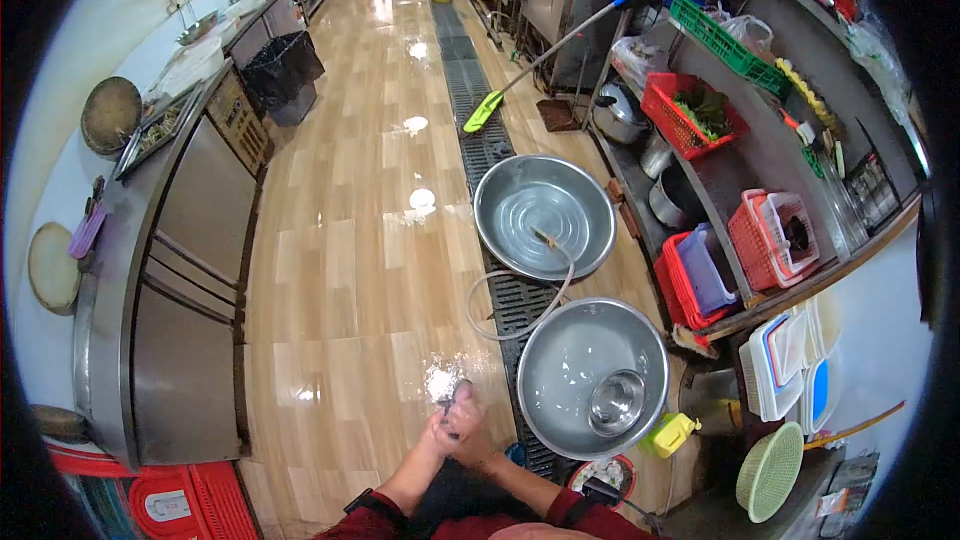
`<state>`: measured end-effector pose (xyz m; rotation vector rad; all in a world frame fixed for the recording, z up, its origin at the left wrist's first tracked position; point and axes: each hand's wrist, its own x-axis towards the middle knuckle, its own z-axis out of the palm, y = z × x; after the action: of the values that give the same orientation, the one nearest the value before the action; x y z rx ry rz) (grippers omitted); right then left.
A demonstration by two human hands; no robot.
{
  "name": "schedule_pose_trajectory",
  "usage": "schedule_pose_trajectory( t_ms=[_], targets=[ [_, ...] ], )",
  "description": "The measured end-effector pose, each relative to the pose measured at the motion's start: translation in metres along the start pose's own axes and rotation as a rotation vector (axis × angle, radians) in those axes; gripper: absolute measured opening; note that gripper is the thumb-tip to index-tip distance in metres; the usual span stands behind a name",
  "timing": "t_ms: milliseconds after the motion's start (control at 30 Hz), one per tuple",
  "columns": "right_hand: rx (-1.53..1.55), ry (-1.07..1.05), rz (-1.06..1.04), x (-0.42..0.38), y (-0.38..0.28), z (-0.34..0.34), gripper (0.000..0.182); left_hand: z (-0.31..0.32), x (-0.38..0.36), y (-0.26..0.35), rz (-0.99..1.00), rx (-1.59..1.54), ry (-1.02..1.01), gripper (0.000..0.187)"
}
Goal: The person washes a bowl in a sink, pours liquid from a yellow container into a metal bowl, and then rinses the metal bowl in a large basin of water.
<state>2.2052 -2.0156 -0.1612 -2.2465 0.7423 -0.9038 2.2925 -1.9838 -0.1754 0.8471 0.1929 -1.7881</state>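
My left hand [436,434] and my right hand [466,432] are together low in the middle of the head view, over the tiled floor. Their fingers are closed around something small and dark, too small to name. To the right of them stands a large metal basin [545,390] of water, with a smaller metal bowl [617,402] in it. Behind it is a second water-filled basin [545,202], with a pale hose [480,312] running from it over the floor drain.
Shelves with a red basket [668,120], pots and a pink basket [752,250] line the right side. A steel counter [195,230] runs along the left. A green squeegee [484,112] leans across the drain. A yellow bottle [676,433] stands beside the near basin.
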Motion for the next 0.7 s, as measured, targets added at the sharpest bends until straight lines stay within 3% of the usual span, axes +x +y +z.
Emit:
schedule_pose_trajectory(
  t_ms=[67, 133, 167, 233, 267, 333, 367, 400, 467, 500, 667, 700],
  targets=[
    [-0.022, 0.071, -0.026, 0.004, 0.009, 0.009, 0.018, 0.011, -0.004, 0.007, 0.048, 0.080, 0.012, 0.064],
    [-0.146, 0.173, 0.326, 0.019, 0.019, 0.013, 0.021, 0.018, -0.014, 0.013, 0.050, 0.150, -0.004, 0.063],
    [-0.148, 0.170, 0.317, 0.022, 0.027, 0.014, 0.021, 0.017, -0.018, 0.015, 0.004, 0.166, -0.034, 0.063],
    [-0.185, 0.119, 0.603, 0.031, 0.038, 0.010, 0.025, -0.007, -0.008, 0.017, -0.169, 0.152, -0.169, 0.057],
    [-0.186, 0.121, 0.595, 0.037, 0.034, 0.002, 0.025, -0.001, -0.015, 0.020, -0.162, 0.154, -0.174, 0.057],
    [0.320, -0.055, 0.612, 0.049, 0.020, -0.019, 0.033, 0.023, -0.037, 0.030, -0.116, 0.370, -0.236, 0.053],
    [0.370, -0.229, 0.657, 0.059, 0.016, -0.029, 0.038, 0.031, -0.044, 0.034, -0.116, 0.367, -0.240, 0.053],
    [0.364, -0.230, 0.657, 0.062, 0.018, -0.035, 0.038, 0.038, -0.050, 0.039, -0.094, 0.418, -0.241, 0.048],
    [1.228, -0.235, 0.908, 0.064, 0.023, -0.040, 0.042, 0.037, -0.051, 0.037, -0.075, 0.470, -0.241, 0.044],
    [1.413, -0.242, 0.840, 0.062, 0.026, -0.044, 0.050, 0.031, -0.046, 0.033, -0.094, 0.294, -0.249, 0.040],
    [1.817, -0.266, 0.874, 0.052, -0.007, -0.062, 0.062, 0.055, -0.057, 0.019, -0.046, -0.169, -0.377, 0.032],
    [1.806, -0.240, 0.761, 0.055, -0.016, -0.064, 0.065, 0.057, -0.061, 0.010, -0.025, -0.180, -0.383, 0.032]
  ],
)
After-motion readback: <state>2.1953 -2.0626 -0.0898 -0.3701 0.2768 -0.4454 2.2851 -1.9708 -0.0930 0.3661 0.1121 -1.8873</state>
